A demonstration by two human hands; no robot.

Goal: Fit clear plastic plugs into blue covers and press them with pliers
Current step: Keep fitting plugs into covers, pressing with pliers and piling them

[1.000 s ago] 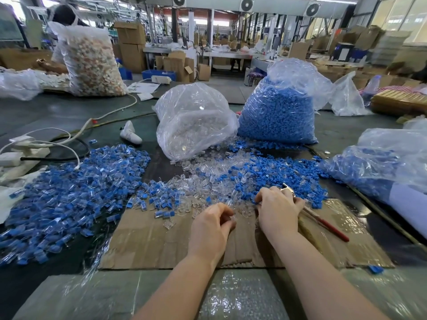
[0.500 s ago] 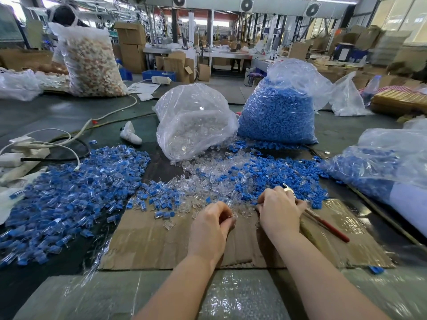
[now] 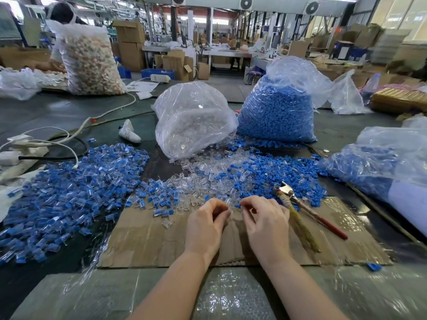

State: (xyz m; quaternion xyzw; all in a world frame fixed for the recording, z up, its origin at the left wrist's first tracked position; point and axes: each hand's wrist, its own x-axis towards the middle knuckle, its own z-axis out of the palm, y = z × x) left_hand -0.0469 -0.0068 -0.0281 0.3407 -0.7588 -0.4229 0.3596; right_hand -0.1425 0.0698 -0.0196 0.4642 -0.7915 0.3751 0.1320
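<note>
I see my left hand (image 3: pixel 205 227) pinching a clear plug (image 3: pixel 228 202) and my right hand (image 3: pixel 265 224) pinching a blue cover (image 3: pixel 237 205) over the cardboard (image 3: pixel 143 241), pliers (image 3: pixel 300 211) just beside.

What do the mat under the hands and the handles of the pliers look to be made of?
Mat: brown corrugated cardboard, matte, with a crease and a frayed edge. Pliers: bare shiny metal head; one handle looks sleeved in smooth red plastic, the other wrapped in a dull yellowish-green covering, perhaps tape or cloth.
</note>
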